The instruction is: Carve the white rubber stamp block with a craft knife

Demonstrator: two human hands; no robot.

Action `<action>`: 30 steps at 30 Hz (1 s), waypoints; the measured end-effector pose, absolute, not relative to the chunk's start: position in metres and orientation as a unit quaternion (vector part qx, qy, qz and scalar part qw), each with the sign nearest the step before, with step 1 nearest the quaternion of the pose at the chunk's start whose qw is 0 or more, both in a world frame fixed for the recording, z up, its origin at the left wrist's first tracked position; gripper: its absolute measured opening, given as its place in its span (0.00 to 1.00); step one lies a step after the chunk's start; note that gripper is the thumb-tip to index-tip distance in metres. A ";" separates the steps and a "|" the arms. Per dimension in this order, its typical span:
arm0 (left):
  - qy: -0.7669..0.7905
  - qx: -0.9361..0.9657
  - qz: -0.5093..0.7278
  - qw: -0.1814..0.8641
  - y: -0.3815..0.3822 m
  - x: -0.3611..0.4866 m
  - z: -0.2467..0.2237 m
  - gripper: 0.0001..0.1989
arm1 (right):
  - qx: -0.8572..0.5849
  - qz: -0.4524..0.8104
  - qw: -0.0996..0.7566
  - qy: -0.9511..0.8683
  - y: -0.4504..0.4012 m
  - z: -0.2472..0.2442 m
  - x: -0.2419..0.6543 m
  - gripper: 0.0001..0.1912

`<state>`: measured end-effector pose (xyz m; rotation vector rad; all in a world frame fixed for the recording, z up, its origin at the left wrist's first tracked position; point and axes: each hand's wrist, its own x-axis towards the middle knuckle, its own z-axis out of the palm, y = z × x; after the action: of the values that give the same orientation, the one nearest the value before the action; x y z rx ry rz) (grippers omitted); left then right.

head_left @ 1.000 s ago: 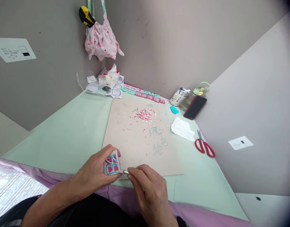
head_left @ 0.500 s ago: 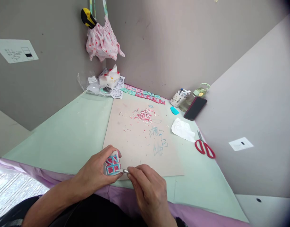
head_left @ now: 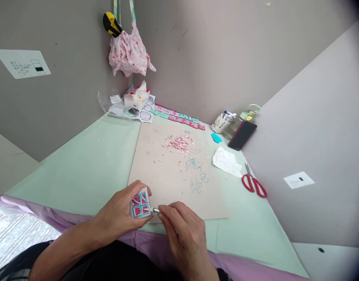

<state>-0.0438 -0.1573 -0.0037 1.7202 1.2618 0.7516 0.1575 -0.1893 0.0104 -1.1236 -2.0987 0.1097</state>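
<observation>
My left hand (head_left: 123,206) is closed around the sides of a small carving block (head_left: 140,204), its face turned up toward me. That face shows blue lines with red cut areas between them on white. My right hand (head_left: 183,230) pinches a slim metal carving knife (head_left: 156,210), whose tip meets the block's right edge. Most of the handle is hidden inside my fingers. Both hands are over the near edge of a beige board (head_left: 156,175), where a heap of red and white shavings (head_left: 181,144) lies farther back.
Along the back stand a row of lettered pink and green pieces (head_left: 179,117), a pen cup (head_left: 222,122), a bottle (head_left: 246,117) and a phone (head_left: 242,135). To the right lie a crumpled tissue (head_left: 226,161) and red-handled scissors (head_left: 254,184). A pink pouch (head_left: 129,52) hangs at the left.
The view has shifted slightly. My right hand has turned a little, and the knife stays at the block's right edge. The left hand keeps its hold on the block.
</observation>
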 end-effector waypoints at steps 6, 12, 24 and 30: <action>0.496 0.693 0.304 0.426 -0.157 -0.044 -0.005 0.13 | -0.436 0.052 0.374 -0.817 -0.187 0.011 0.157 0.09; 0.497 0.685 0.308 0.434 -0.158 -0.043 -0.004 0.13 | -0.435 0.053 0.379 -0.815 -0.186 0.010 0.156 0.09; 0.501 0.684 0.300 0.437 -0.158 -0.043 -0.001 0.13 | -0.435 0.013 0.381 -0.816 -0.187 0.008 0.152 0.09; 0.502 0.684 0.298 0.438 -0.158 -0.043 -0.002 0.14 | -0.435 0.013 0.389 -0.812 -0.187 0.005 0.152 0.08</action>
<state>-0.0429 -0.1579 -0.0023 1.6994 1.2466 0.7417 0.1519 -0.1866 0.0055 -1.1061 -2.0653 0.0329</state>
